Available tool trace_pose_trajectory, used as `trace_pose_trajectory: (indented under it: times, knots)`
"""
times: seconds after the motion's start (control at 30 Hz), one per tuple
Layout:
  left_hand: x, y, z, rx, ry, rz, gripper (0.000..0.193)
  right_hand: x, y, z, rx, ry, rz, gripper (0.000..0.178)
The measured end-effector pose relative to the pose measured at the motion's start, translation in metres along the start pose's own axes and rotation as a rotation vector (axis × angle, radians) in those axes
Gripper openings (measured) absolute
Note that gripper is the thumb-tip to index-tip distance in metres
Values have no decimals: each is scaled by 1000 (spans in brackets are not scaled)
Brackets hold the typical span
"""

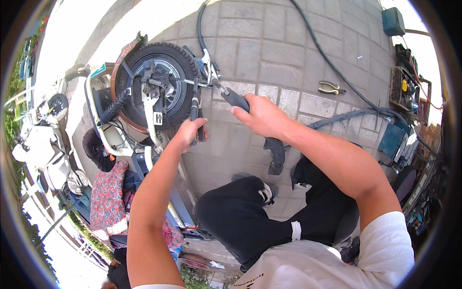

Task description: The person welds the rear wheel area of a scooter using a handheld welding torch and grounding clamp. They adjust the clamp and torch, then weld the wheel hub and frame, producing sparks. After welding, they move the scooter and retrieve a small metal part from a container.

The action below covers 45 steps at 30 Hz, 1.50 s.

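white shirt (308, 265) nearest, right hand (267, 115) closed round black-handled tool (236, 99), left hand (190, 132) clasping dark bar (195, 108), both near the right edge of the wheel (174, 70); if left grip slackens, bar could shift and tool miss.

Two hands (193, 131) (262, 115), one clamp (207, 67), one pliers (337, 88)

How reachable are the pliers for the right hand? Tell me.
Probably yes: only paving lies between the right hand and the pliers, though the hand's black tool would need setting down first.
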<state>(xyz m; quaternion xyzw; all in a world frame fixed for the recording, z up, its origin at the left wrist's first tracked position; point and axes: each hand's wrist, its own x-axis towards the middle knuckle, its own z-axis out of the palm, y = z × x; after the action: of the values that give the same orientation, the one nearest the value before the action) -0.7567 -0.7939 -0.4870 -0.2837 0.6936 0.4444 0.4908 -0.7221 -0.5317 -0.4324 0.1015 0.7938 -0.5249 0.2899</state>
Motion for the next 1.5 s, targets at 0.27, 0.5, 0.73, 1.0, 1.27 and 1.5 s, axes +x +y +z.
trace_pose_trajectory:
  times: [0.27, 0.5, 0.73, 1.0, 1.27, 1.5]
  knots:
    - [7, -11, -12, -197, -9, -100, 40, -15, 15, 31, 186, 210, 234, 48]
    - [18, -24, -6, -355, -130, -37, 48, 36, 66, -11, 518, 580, 361, 49]
    - [7, -24, 29, -491, -85, 2, 59, 58, 31, -46, 414, 539, 372, 40]
    - [-14, 12, 68, -629, -43, -156, 48, 34, 3, -42, 372, 416, 485, 36]
    - [3, 9, 89, -608, 101, -26, 47, 15, 16, -52, 385, 386, 531, 37]
    - [-9, 42, 98, -733, 36, -118, 37, 6, 15, -59, 362, 321, 556, 33]
